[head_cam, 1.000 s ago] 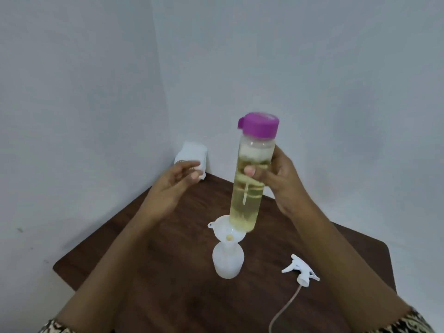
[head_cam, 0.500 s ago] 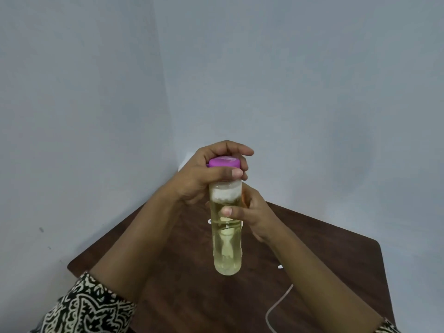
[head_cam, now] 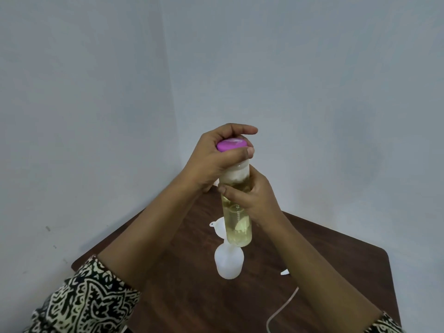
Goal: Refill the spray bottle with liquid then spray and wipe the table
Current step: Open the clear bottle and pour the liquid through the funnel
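A tall clear bottle (head_cam: 237,224) of pale yellow liquid is held upright above the dark wooden table (head_cam: 182,296). My right hand (head_cam: 254,198) grips its body. My left hand (head_cam: 216,162) is closed over its purple cap (head_cam: 231,144). Below it stands the white spray bottle (head_cam: 229,263) with a white funnel (head_cam: 218,228) in its neck, partly hidden by the held bottle. The spray head's tip (head_cam: 284,272) and its thin tube (head_cam: 281,308) lie on the table to the right, mostly hidden behind my right forearm.
The table sits in a corner between two grey walls (head_cam: 312,92). Its front-left edge (head_cam: 79,263) and right corner (head_cam: 384,255) are in view.
My left hand went from open beside the bottle to gripping the purple cap. The bottle came lower and nearer the camera, now standing over the funnel.
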Tool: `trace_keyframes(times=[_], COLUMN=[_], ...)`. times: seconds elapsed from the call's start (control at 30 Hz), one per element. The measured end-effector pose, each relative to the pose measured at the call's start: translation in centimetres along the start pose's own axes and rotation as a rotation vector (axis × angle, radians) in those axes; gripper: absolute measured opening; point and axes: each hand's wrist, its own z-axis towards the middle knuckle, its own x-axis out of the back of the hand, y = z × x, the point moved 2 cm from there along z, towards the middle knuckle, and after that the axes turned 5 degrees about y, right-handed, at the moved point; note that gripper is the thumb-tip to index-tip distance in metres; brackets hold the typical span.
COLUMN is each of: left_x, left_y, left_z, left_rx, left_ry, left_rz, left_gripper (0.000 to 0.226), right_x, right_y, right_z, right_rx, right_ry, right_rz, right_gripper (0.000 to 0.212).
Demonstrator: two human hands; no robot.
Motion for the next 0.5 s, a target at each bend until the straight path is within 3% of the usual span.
trace_keyframes(times=[0.17, 0.23, 0.37, 0.5], left_x=[-0.7, -1.0, -0.8, 0.8], left_y=[-0.5, -0.5, -0.1, 0.7], left_z=[0.4, 0.3, -0.1, -0.8], left_rx=[-0.049, -0.018, 0.161, 0.196], left_ry=[0.258, 0.334, 0.270, 0.289], left_rz=[0.266, 0.310, 0.241, 0.103], left_gripper=[0.021, 0.030, 0.062, 0.065], right_x=[-0.9, -1.0, -0.7, 0.1], right_y=[0.7, 1.1, 1.9, 2.1], right_z=[1.1, 1.7, 2.1, 2.5], right_rx=[0.048, 0.045, 0.003, 0.022], right_ry=[0.220, 0.240, 0.268, 0.289], right_rz=[-0.227, -0.295, -0.264, -0.296], right_gripper=[0.044, 0.046, 0.044, 0.046])
